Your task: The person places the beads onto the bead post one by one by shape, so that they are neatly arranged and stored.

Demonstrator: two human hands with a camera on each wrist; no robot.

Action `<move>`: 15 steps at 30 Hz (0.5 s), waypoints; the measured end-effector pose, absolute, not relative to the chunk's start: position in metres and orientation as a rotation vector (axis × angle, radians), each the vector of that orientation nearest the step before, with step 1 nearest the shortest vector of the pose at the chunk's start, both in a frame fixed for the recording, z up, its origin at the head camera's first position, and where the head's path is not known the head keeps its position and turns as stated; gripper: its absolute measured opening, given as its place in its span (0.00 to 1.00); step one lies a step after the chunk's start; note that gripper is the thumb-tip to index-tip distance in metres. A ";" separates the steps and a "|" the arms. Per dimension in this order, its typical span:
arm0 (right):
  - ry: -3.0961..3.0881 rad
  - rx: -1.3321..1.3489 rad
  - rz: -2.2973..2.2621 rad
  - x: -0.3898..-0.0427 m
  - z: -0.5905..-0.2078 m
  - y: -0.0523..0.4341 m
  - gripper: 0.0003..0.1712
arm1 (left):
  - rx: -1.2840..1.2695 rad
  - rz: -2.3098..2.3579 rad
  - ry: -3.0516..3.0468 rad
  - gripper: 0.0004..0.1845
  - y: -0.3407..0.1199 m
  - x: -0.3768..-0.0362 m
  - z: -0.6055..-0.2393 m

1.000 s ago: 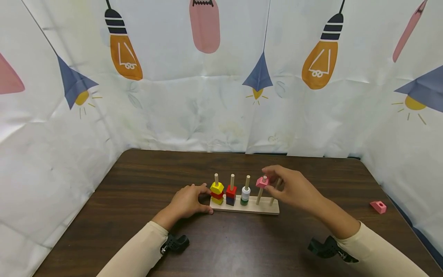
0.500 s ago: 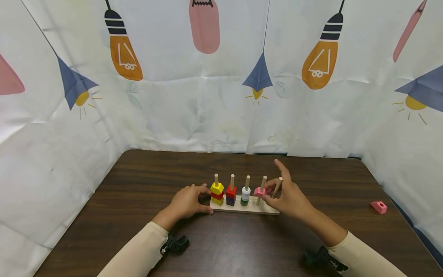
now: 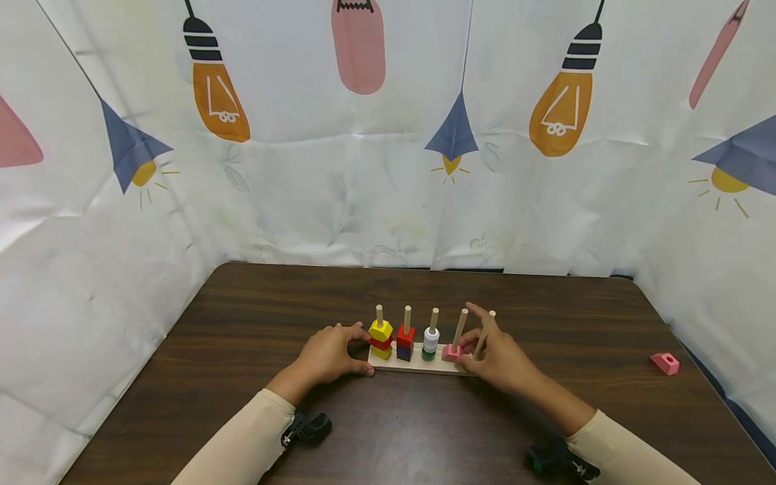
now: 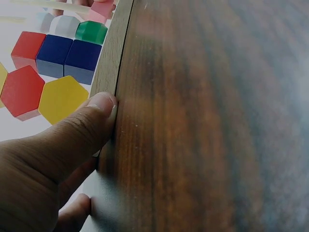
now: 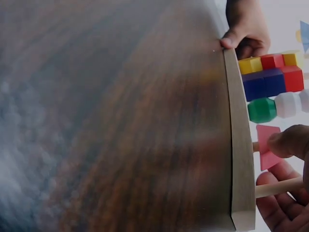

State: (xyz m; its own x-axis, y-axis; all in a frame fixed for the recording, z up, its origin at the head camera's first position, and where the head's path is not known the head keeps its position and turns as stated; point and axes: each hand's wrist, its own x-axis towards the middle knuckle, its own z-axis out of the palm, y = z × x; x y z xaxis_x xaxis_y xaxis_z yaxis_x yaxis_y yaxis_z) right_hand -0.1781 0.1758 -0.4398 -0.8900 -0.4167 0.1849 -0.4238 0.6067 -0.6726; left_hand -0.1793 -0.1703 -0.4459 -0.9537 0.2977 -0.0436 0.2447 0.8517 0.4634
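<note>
A wooden peg board with several upright pegs stands mid-table. My left hand grips its left end, the thumb against the front edge. My right hand pinches a pink block threaded low on the fourth peg. In the right wrist view, a small gap shows between this pink block and the board. The fifth peg stands beside the right fingers and carries no block.
Left to right, the other pegs hold yellow and red hexagonal blocks, red and blue square blocks, and white and green rounded blocks. A loose pink block lies at the table's right. A printed curtain hangs behind the table.
The right hand has slid the pink block down the fourth peg, from near its top to close to the base. The left hand has stayed in place on the board.
</note>
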 end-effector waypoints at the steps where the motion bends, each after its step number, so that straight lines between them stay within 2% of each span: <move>1: -2.808 0.735 1.169 -0.178 -0.441 0.176 0.56 | 0.429 0.706 2.913 0.31 -0.170 -0.179 -0.446; 15: -2.787 0.764 1.085 -0.173 -0.442 0.198 0.54 | 0.437 0.707 2.920 0.31 -0.170 -0.179 -0.446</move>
State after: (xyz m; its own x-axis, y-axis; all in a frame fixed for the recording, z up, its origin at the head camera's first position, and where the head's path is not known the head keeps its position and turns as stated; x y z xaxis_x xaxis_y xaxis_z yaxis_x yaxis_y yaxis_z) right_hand -0.1728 0.1985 -0.4417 -0.8762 -0.4271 0.2234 -0.4658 0.6309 -0.6205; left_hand -0.1790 -0.1696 -0.4456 -0.9531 0.3007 -0.0348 0.2514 0.8505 0.4620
